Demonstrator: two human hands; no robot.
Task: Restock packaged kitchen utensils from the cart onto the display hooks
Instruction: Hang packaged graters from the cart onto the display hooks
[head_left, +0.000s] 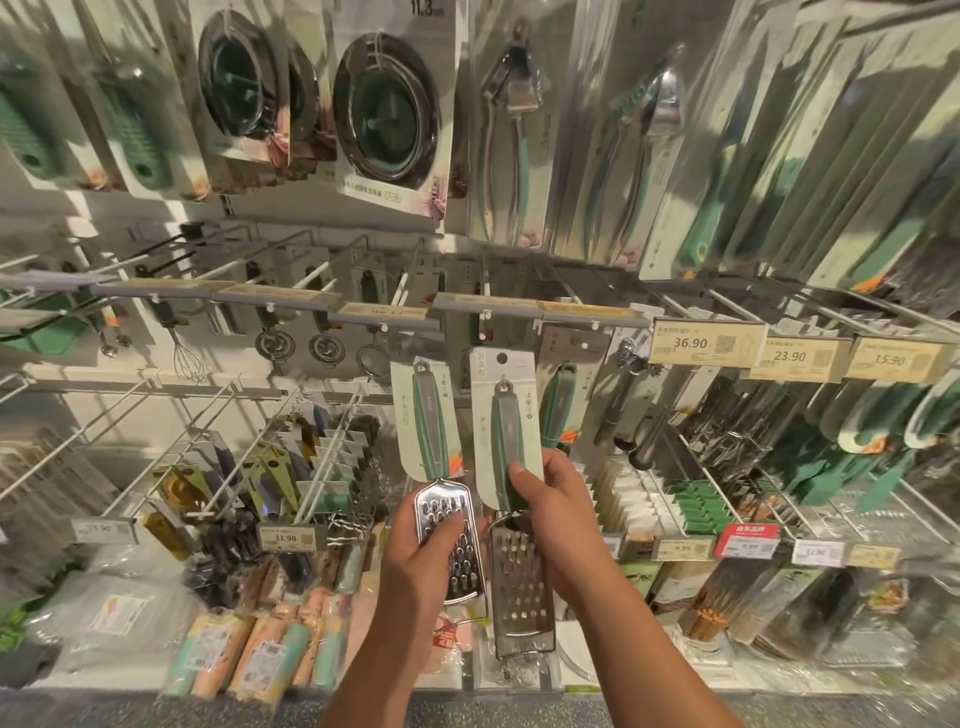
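I hold two packaged graters with green handles on pale backing cards in front of the display wall. My left hand (423, 551) grips the steel blade of the left grater (434, 431), thumb across its holes. My right hand (550, 499) pinches the lower card and handle of the right grater (506, 431); its metal blade (519, 587) hangs below my fingers. The hang hole at the top of the right card sits just under a display hook (488, 312) on the middle rail. Another green-handled packaged utensil (558, 405) hangs right beside it. The cart is out of sight.
Strainers (384, 109), tongs and peelers hang on the upper rows. Price tags reading 36.90 (706, 343), 23.90 and 15.90 line the right rail. Empty wire hooks (156, 410) jut out at lower left. Rolled packages (260, 660) and boxed goods fill the bottom shelf.
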